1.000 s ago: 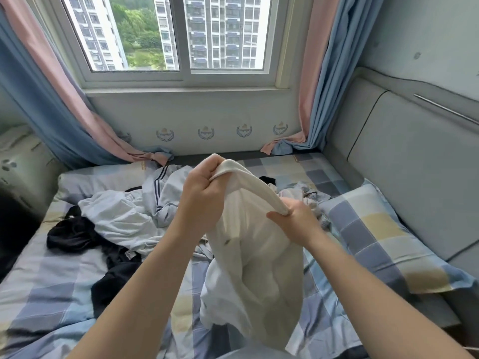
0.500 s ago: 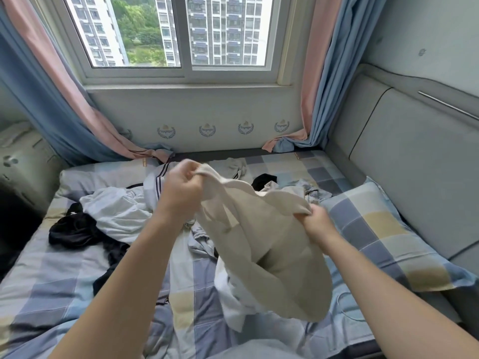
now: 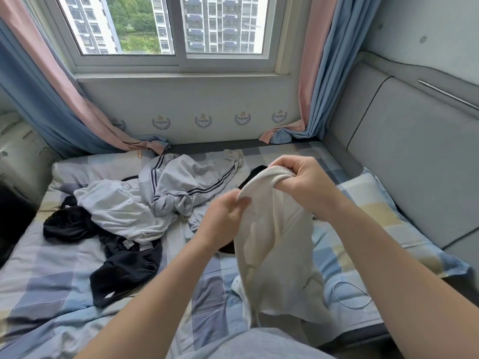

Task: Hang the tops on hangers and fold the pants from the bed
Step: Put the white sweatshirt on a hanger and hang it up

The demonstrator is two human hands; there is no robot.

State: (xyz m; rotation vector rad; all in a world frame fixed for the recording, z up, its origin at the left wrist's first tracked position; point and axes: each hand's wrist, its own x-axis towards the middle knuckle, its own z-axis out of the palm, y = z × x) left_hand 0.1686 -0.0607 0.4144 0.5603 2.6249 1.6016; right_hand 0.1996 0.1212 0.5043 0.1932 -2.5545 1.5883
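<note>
The person holds a cream garment up over the bed, a little toward 3 o'clock of the view's middle. The right hand is closed round a ribbed edge at the top of the garment, toward 1 o'clock. The left hand, just beside it toward 8 o'clock, pinches the same edge between thumb and curled fingers. The rest of the cloth hangs loose toward 6 o'clock, its lower end bunched near the sheet.

This looks like the sorting and straightening step: finding the garment's edge and working out how it lies. Whether it is a top or pants cannot be told from the bunched cloth.

The next move probably calls for spreading the hands apart along the ribbed edge so the piece opens flat. Then it is either folded or put on a hanger, though no hanger is in view.

Most of the task looks undone. A striped grey garment lies crumpled at 11 o'clock, a pale garment at 9 o'clock and a black garment at 8 o'clock. A checked pillow lies at 3 o'clock.
</note>
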